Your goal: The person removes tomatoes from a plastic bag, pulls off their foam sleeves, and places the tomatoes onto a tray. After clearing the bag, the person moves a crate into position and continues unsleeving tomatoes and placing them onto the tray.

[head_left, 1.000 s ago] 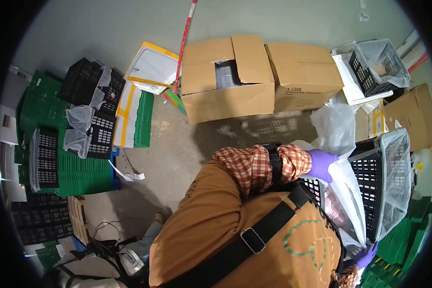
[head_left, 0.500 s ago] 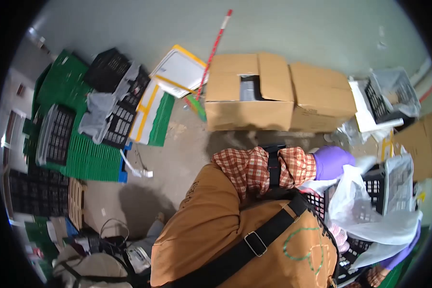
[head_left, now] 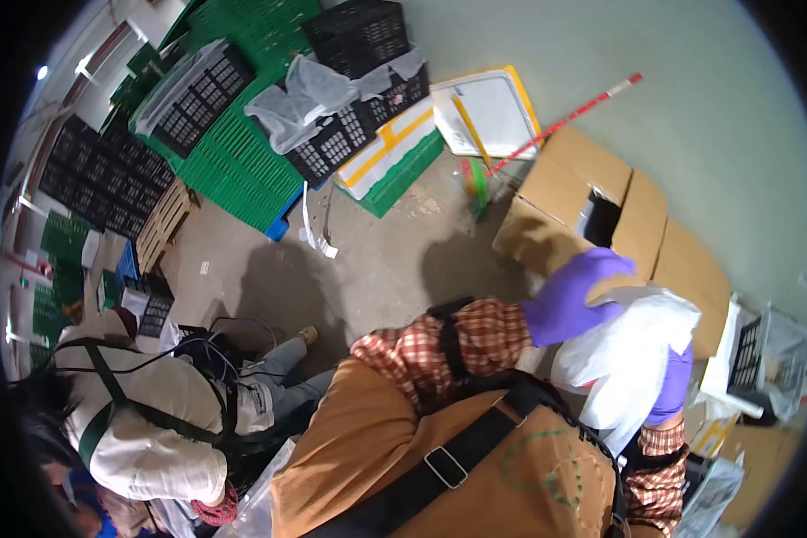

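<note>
A crumpled white plastic bag, partly see-through, hangs in front of my body at the right. My left hand, in a purple glove, is beside the bag's upper left, thumb and fingers spread apart. My right hand, gloved in purple too, grips the bag from its right side; the bag covers its fingertips. What the bag contains, if anything, cannot be made out.
Cardboard boxes stand by the wall ahead, with a red-and-white pole leaning nearby. Black crates and green pallets are at the left. A co-worker is low at my left. A lined crate sits far right.
My view has turned right. Both hands have come nearer each other, and the white plastic bag has been lifted from the black crates at my right to in front of me.
</note>
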A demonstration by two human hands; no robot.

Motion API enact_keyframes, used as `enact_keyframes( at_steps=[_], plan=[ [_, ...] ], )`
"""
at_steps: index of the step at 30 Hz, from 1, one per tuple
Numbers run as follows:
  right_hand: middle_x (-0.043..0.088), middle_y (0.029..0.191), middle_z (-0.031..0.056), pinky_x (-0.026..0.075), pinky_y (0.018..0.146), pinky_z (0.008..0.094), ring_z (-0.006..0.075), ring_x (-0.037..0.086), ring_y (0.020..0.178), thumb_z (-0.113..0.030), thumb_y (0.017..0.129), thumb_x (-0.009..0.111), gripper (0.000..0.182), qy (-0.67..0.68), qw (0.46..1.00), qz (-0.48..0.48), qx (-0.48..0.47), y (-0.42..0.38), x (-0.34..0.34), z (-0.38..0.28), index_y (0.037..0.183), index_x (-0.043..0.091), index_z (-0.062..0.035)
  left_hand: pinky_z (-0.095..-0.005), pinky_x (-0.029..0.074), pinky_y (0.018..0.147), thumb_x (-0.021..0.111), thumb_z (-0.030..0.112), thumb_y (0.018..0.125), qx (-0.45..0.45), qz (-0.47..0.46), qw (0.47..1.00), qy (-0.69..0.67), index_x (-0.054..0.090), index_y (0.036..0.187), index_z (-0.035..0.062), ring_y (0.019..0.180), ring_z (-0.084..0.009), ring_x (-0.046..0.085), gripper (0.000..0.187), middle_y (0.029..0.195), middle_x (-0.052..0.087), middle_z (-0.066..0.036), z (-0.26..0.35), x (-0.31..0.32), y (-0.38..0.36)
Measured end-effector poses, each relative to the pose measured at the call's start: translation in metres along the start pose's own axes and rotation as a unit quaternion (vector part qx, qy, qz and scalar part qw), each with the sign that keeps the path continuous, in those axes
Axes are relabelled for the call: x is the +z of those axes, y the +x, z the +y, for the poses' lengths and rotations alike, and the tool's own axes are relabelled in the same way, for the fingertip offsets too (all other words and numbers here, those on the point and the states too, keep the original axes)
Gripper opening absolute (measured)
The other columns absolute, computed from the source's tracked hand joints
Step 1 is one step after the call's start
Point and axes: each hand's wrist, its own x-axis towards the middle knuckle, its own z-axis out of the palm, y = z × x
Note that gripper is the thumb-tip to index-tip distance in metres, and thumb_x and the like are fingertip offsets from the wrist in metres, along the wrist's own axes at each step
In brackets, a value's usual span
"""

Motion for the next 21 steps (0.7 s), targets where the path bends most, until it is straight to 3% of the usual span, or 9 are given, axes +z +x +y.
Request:
enact_keyframes(
  at_steps=[3, 4, 9, 11, 13, 16, 17, 19, 21],
  plan=[
    [0.061, 0.114, 0.0065, 0.05, 0.087, 0.0311, 0.0165, 0.06, 0.1, -0.002, 0.09, 0.053, 0.028, 0.056, 0.994, -0.089, 0.031, 0.048, 0.021, 0.006, 0.117, 0.057, -0.0026, -0.0373, 0.033, 0.108, 0.076, 0.019, 0.076, -0.101, 0.067, 0.989, -0.081, 0.039, 0.139, 0.0042, 0.132, -0.0255, 0.038, 0.074, 0.139, 0.044, -0.012, -0.024, -0.04, -0.015],
    [0.06, 0.115, 0.0068, 0.05, 0.088, 0.0314, 0.0166, 0.059, 0.101, -0.002, 0.09, 0.053, 0.029, 0.007, 0.996, -0.093, -0.011, 0.067, 0.038, 0.006, 0.118, 0.056, -0.0024, -0.0369, 0.027, 0.111, 0.075, 0.023, 0.08, -0.145, -0.004, 0.942, -0.303, 0.028, 0.145, 0.004, 0.136, -0.0215, 0.031, 0.083, 0.146, 0.036, -0.012, -0.036, -0.036, -0.024],
    [0.057, 0.12, 0.0083, 0.048, 0.092, 0.0329, 0.0172, 0.057, 0.107, -0.005, 0.09, 0.053, 0.032, -0.202, 0.949, -0.092, -0.223, 0.145, 0.132, 0.01, 0.122, 0.053, -0.0012, -0.0361, 0.035, 0.106, 0.068, 0.018, 0.086, -0.213, -0.083, 0.796, -0.561, 0.039, 0.138, 0.0023, 0.125, -0.0183, 0.045, 0.062, 0.136, 0.048, -0.01, -0.089, -0.015, -0.059],
    [0.056, 0.123, 0.0089, 0.047, 0.094, 0.0334, 0.0167, 0.055, 0.111, -0.008, 0.09, 0.055, 0.038, -0.061, 0.974, -0.09, -0.197, 0.152, 0.151, 0.013, 0.127, 0.05, -0.001, -0.0351, 0.042, 0.099, 0.064, 0.015, 0.089, -0.257, -0.111, 0.877, -0.39, 0.049, 0.13, 0.003, 0.114, -0.0157, 0.053, 0.046, 0.125, 0.058, -0.008, -0.114, -0.038, -0.06],
    [0.058, 0.122, 0.009, 0.047, 0.094, 0.0338, 0.0158, 0.055, 0.11, -0.01, 0.089, 0.057, 0.042, -0.117, 0.951, -0.111, -0.265, 0.172, 0.129, 0.037, 0.13, 0.048, -0.0021, -0.0331, 0.047, 0.091, 0.065, 0.014, 0.087, -0.25, 0.082, 0.909, -0.325, 0.055, 0.122, 0.0044, 0.104, -0.0157, 0.059, 0.037, 0.113, 0.063, -0.009, -0.101, -0.077, -0.054],
    [0.057, 0.124, 0.0096, 0.045, 0.096, 0.0309, 0.0178, 0.055, 0.112, -0.008, 0.089, 0.056, 0.042, -0.171, 0.977, -0.109, -0.071, 0.181, 0.101, 0.097, 0.13, 0.049, -0.0027, -0.0351, 0.045, 0.095, 0.064, 0.013, 0.087, -0.285, 0.129, 0.906, -0.284, 0.054, 0.121, 0.0038, 0.109, -0.0173, 0.056, 0.036, 0.118, 0.059, -0.009, -0.088, -0.111, -0.036],
    [0.055, 0.127, 0.01, 0.044, 0.097, 0.0295, 0.0186, 0.054, 0.114, -0.007, 0.09, 0.055, 0.042, -0.208, 0.969, -0.134, -0.026, 0.187, 0.094, 0.119, 0.131, 0.048, -0.003, -0.0352, 0.043, 0.098, 0.063, 0.011, 0.087, -0.22, 0.154, 0.96, -0.079, 0.052, 0.123, 0.0034, 0.113, -0.0182, 0.053, 0.038, 0.122, 0.056, -0.01, -0.072, -0.115, -0.023],
    [0.052, 0.13, 0.0102, 0.042, 0.099, 0.0277, 0.0194, 0.051, 0.119, -0.011, 0.092, 0.053, 0.043, -0.593, 0.726, -0.168, -0.305, 0.185, 0.116, 0.149, 0.134, 0.045, -0.0033, -0.0354, 0.04, 0.1, 0.061, 0.009, 0.087, -0.142, 0.174, 0.966, 0.131, 0.05, 0.125, 0.0029, 0.117, -0.0191, 0.051, 0.041, 0.127, 0.053, -0.01, -0.069, -0.11, -0.013],
    [0.052, 0.131, 0.0103, 0.042, 0.1, 0.0279, 0.0194, 0.05, 0.119, -0.011, 0.093, 0.053, 0.043, -0.551, 0.761, -0.212, -0.27, 0.18, 0.118, 0.151, 0.134, 0.045, -0.0032, -0.035, 0.035, 0.104, 0.061, 0.011, 0.087, -0.138, 0.15, 0.979, 0.018, 0.04, 0.133, 0.0007, 0.124, -0.0222, 0.044, 0.052, 0.133, 0.046, -0.014, -0.079, -0.088, -0.024]
  ],
)
